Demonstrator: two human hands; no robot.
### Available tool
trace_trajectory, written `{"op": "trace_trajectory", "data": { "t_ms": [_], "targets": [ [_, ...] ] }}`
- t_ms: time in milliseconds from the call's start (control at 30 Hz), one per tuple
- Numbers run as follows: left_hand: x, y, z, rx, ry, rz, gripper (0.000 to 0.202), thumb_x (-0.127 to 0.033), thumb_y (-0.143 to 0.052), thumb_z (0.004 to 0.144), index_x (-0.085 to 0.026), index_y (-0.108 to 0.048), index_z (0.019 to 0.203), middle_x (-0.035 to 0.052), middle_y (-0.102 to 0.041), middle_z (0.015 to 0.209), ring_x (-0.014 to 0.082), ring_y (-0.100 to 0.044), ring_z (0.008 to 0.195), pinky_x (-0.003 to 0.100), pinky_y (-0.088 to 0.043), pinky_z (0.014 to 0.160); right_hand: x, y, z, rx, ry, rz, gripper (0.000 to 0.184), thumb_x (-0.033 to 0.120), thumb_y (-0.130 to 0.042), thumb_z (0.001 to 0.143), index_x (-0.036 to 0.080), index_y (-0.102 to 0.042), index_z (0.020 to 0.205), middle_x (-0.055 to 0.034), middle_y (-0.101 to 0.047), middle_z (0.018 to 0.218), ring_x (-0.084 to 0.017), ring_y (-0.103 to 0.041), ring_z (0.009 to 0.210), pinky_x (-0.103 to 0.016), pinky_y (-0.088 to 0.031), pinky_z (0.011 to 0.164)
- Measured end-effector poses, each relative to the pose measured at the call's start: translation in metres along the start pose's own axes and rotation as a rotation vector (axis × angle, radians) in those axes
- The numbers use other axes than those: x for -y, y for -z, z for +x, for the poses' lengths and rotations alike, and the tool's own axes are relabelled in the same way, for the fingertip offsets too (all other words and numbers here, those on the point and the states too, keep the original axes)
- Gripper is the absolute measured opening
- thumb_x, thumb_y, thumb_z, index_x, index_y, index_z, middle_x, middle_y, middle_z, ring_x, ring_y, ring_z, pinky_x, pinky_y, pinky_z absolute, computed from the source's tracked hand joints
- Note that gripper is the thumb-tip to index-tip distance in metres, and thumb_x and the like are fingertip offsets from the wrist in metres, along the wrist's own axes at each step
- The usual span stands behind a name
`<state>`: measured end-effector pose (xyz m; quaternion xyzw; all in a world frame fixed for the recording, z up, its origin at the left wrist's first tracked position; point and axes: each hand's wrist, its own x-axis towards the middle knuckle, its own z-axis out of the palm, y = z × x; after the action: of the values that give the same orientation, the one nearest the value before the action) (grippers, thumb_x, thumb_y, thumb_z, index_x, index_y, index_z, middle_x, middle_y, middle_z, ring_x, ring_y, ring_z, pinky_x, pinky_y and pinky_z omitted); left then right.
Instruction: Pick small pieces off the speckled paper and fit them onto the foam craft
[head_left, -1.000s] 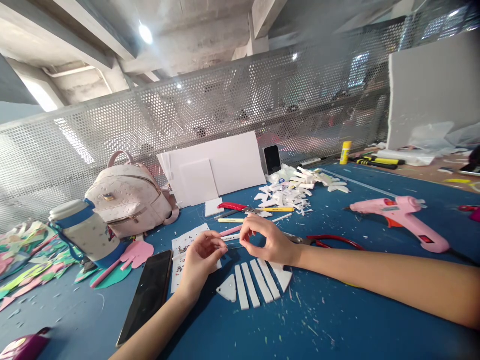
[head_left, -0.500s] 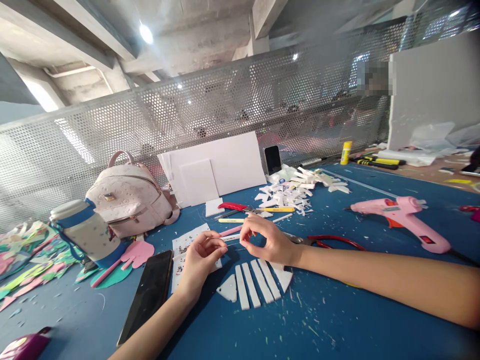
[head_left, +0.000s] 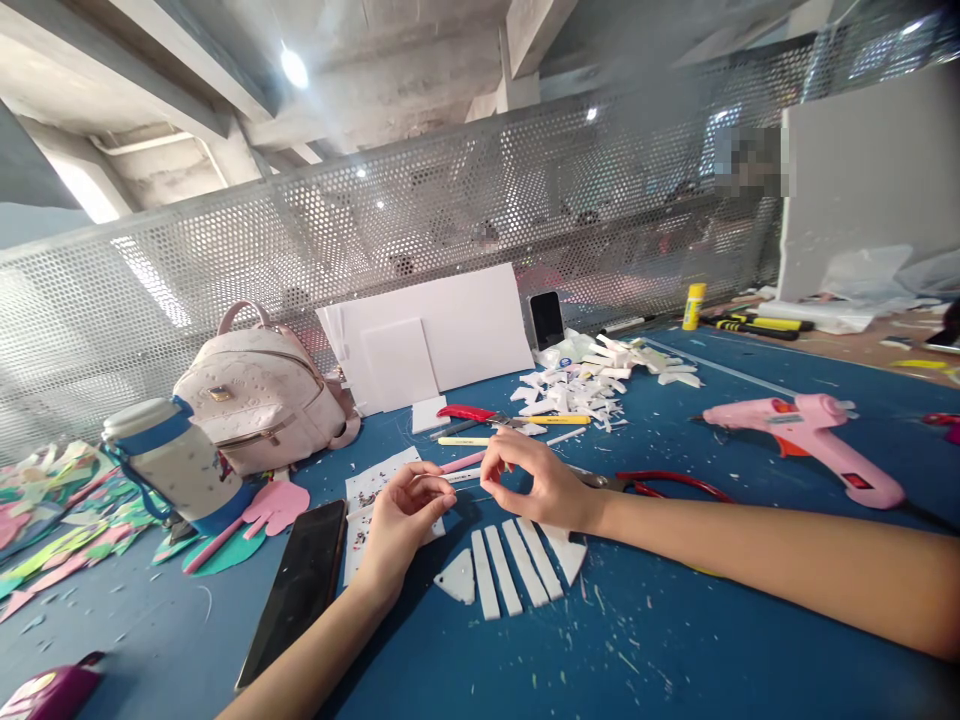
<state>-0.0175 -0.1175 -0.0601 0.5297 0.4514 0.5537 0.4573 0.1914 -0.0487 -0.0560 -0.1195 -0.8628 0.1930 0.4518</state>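
Above the blue table, my left hand is closed, thumb and fingertips pinched together. My right hand faces it across a small gap, its thumb and forefinger curled into a ring and pinched. A faint thin line shows between the two sets of fingertips, too fine to name. Just below the hands lie several white foam strips side by side, with a rounded triangular foam piece at their left and a flared foam piece at their right, together shaped like a fish. Behind the fingers are pens, including a cream one.
A phone lies left of my left forearm, near a bottle and a pink backpack. Red-handled scissors sit behind my right forearm; a pink glue gun is farther right. White foam scraps are heaped at the back.
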Motion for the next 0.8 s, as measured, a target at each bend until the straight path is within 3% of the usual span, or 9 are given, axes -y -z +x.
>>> {"op": "trace_trajectory", "data": {
  "t_ms": [800],
  "targets": [
    [0.0001, -0.0010, -0.0001, -0.011, 0.000, -0.031, 0.036, -0.028, -0.082, 0.072, -0.017, -0.058, 0.097, 0.0001, -0.066, 0.078, 0.0088, -0.058, 0.067, 0.015, -0.040, 0.055, -0.0015, -0.0006, -0.0010, 0.032, -0.009, -0.005, 0.006, 0.016, -0.055, 0.088, 0.021, -0.054, 0.085, -0.0005, -0.056, 0.080, -0.016, -0.049, 0.077, -0.032, -0.044, 0.072]
  ]
}}
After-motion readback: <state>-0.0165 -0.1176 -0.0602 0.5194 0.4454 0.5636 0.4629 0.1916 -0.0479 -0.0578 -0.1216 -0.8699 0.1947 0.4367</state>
